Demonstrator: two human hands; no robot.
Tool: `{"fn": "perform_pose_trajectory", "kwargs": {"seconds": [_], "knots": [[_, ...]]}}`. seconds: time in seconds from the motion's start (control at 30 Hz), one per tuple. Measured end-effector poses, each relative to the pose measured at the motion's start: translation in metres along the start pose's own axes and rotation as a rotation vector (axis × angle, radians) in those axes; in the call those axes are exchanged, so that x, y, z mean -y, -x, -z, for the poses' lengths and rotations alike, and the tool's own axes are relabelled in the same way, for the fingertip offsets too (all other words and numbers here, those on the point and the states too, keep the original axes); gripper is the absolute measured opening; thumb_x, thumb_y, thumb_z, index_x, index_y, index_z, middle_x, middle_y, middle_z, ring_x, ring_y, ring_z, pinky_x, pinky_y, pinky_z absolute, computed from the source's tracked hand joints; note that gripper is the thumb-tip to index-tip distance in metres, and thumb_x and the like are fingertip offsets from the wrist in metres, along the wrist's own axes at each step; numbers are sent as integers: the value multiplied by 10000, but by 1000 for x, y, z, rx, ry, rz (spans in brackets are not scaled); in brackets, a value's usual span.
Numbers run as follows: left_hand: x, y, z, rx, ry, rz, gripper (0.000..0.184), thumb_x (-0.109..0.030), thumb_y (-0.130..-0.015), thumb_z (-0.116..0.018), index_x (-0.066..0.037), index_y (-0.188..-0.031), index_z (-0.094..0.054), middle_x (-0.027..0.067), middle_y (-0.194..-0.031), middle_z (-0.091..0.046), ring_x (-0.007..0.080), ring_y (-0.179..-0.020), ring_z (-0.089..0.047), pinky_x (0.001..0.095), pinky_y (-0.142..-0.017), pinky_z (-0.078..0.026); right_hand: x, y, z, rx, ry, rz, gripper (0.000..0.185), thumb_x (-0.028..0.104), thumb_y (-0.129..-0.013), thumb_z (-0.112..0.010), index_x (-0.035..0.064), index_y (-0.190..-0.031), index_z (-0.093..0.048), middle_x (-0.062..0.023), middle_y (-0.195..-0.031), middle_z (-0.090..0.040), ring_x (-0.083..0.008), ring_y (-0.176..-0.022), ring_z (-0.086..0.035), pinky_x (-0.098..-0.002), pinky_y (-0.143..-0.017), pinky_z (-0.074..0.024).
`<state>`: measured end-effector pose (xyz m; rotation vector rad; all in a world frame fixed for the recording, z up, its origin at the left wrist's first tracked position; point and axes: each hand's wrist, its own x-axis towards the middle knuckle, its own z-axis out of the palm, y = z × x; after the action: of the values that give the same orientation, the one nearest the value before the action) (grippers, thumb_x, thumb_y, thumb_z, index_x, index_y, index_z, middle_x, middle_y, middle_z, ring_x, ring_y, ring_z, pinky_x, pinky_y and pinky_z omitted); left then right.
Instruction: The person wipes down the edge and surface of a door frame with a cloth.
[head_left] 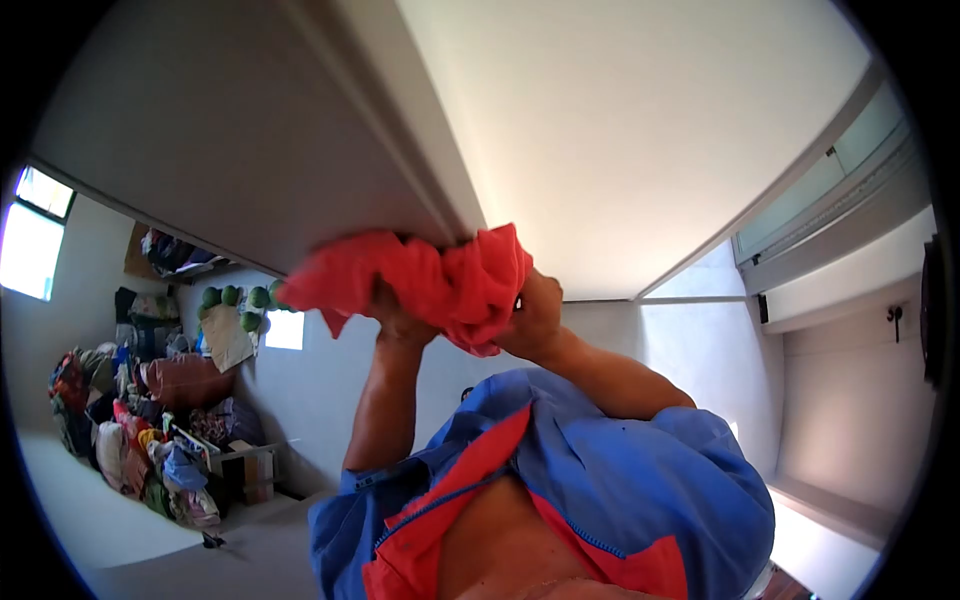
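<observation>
A bunched red cloth (430,280) is held up in front of me, close to the lower end of a pale edge (410,130) between two large panels. My left hand (400,318) grips its underside, the fingers partly hidden in the folds. On the cloth's right side, my right hand (536,312) is closed around some of the fabric. The cloth's left end is slightly blurred and hangs loose. Whether it touches the panel edge is hard to tell.
A dark grey panel (220,130) spreads across the upper left, a white one (640,130) across the upper right. Clothes and bags (150,440) are piled at lower left, near round green objects (258,297) on the wall. A window (32,240) is far left.
</observation>
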<state>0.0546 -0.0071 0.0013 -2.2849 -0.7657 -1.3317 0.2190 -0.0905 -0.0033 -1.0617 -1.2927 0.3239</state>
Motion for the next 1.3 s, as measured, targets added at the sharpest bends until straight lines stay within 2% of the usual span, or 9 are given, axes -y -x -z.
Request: {"fn": "perform_pose_trajectory", "kwargs": {"seconds": [0.2, 0.37, 0.5, 0.63, 0.73, 0.87, 1.0, 1.17, 1.3], "knots": [[39, -21, 30, -122, -4, -3, 581, -442, -858, -772, -34, -1252, -647, 159, -1238, -656, 414, -1121, -615, 526, -993, -470, 33, -19, -34, -294, 304, 414, 379, 207, -651, -922, 53, -888, -670, -50, -683, -623, -190, -495, -588, -315, -473, -464], [66, 72, -3, -243, 796, 555, 649, -428, -901, -755, -32, -1377, -562, 172, -1273, -636, 376, -1137, -619, 472, -962, -501, -6, 36, -86, -127, 422, 361, 429, 202, -669, -921, 23, -986, -693, -65, -707, -641, -220, -545, -638, -332, -489, -499], [95, 38, 37, -211, 222, -10, 692, -455, -961, -683, -38, -1471, -473, 144, -1343, -605, 344, -1185, -600, 458, -995, -501, 14, 24, -123, -132, 291, 330, 499, 163, -687, -908, 1, -1101, -682, -59, -709, -612, -218, -528, -605, -335, -474, -485], [130, 18, 59, -86, 522, 37, 654, -440, -988, -646, -34, -1469, -469, 135, -1355, -598, 318, -1197, -597, 446, -1029, -499, 62, -12, -148, -149, 366, 426, 498, 171, -684, -910, -4, -1091, -682, -50, -697, -596, -212, -512, -580, -327, -453, -472], [147, 55, 42, -120, 999, 317, 626, -429, -1009, -619, -30, -1468, -466, 129, -1364, -594, 299, -1206, -596, 437, -1054, -497, 60, -13, -168, -117, 406, 455, 480, 161, -692, -897, 4, -1091, -682, -51, -719, -615, -219, -527, -596, -328, -460, -482], [144, 187, -33, -214, 1540, 1139, 613, -332, -972, -709, -19, -1445, -477, 112, -1315, -609, 267, -1167, -600, 405, -1032, -503, -4, 48, -193, 34, 412, 253, 556, 241, -722, -910, 43, -1188, -680, -110, -854, -721, -254, -678, -718, -351, -609, -578], [116, 174, 1, -132, 974, 821, 645, -237, -907, -795, -21, -1428, -482, 93, -1271, -610, 260, -1129, -602, 392, -985, -500, -34, 82, -191, 210, 442, 5, 475, 196, -723, -870, 68, -1142, -685, -111, -880, -716, -285, -690, -704, -370, -632, -576], [137, 154, 2, -147, 724, 585, 678, -226, -824, -875, -38, -1381, -538, 87, -1264, -599, 242, -1126, -600, 373, -934, -498, 25, 27, -179, 165, 416, 202, 439, 239, -717, -896, 84, -1070, -686, -105, -833, -703, -292, -664, -688, -374, -597, -552], [164, 204, -53, 92, 674, 573, 369, -349, -867, -814, -89, -1107, -707, 57, -1131, -680, 237, -1020, -618, 385, -954, -486, 16, 22, -174, 149, 412, 232, 512, 211, -685, -921, 53, -1116, -695, -116, -877, -728, -324, -730, -722, -368, -640, -576]]}}
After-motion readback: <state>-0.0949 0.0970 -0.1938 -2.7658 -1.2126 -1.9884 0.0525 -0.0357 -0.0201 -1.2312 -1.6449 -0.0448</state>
